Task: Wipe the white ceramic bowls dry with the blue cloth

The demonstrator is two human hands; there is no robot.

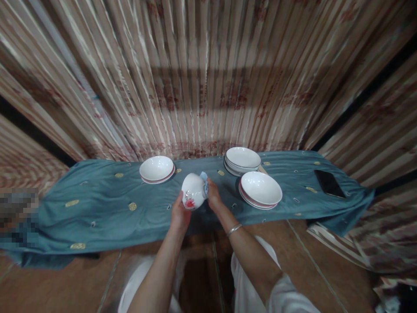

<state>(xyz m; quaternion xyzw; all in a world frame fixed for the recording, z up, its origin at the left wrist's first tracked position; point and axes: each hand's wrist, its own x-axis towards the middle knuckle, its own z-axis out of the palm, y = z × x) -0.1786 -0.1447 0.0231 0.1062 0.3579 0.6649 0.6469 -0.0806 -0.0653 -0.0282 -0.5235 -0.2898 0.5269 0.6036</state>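
Observation:
A white bowl (192, 188) with a red flower on its outside is tilted on its side above the front middle of the cloth-covered table. My left hand (180, 213) is closed on the bowl's lower left side. At the bowl's right, by its mouth, my right hand (214, 194) is closed on a light blue and white cloth (204, 177). Part of that cloth seems to go into the bowl, whose inside is hidden from me. A stack of white dishes (262, 188) with red-edged ones beneath stands just right of my right hand.
The table (107, 208) wears a teal cloth with yellow patterns. Dark-rimmed dishes (243, 157) are stacked at the back right, another small stack of dishes (157, 168) at the back left. A black phone-like slab (329, 183) lies far right. Pleated curtains (208, 78) hang behind.

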